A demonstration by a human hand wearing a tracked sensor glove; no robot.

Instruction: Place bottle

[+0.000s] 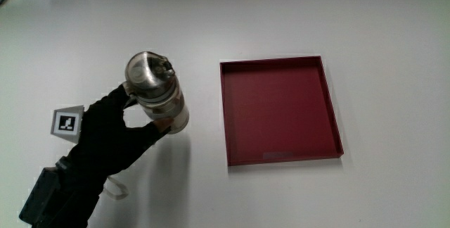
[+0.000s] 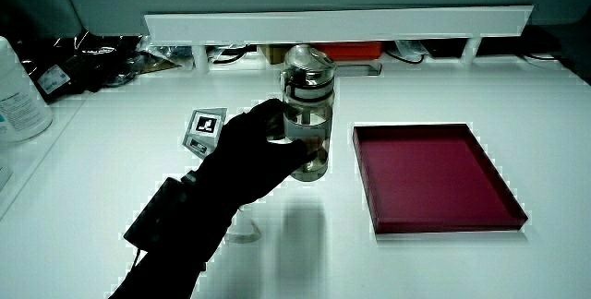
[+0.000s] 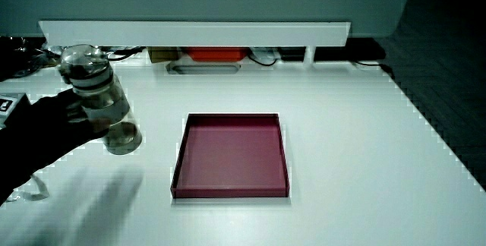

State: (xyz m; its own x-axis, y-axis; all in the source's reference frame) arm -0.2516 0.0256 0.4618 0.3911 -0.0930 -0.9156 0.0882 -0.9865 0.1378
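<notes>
A clear bottle (image 1: 158, 92) with a metal cap is held above the white table, beside the dark red tray (image 1: 279, 110). The gloved hand (image 1: 116, 133) is shut on the bottle's body, with the patterned cube (image 1: 67, 123) on its back. Both side views show the bottle (image 2: 307, 124) (image 3: 102, 102) lifted off the table, upright and slightly tilted, with its shadow on the table below. The hand (image 2: 249, 156) (image 3: 38, 136) wraps the bottle from the person's side. The tray (image 2: 430, 177) (image 3: 231, 155) holds nothing.
A low white partition (image 2: 337, 24) (image 3: 194, 30) runs along the table's edge farthest from the person, with cables and an orange item (image 3: 216, 53) under it. A white container (image 2: 17, 91) stands at the table's edge in a side view.
</notes>
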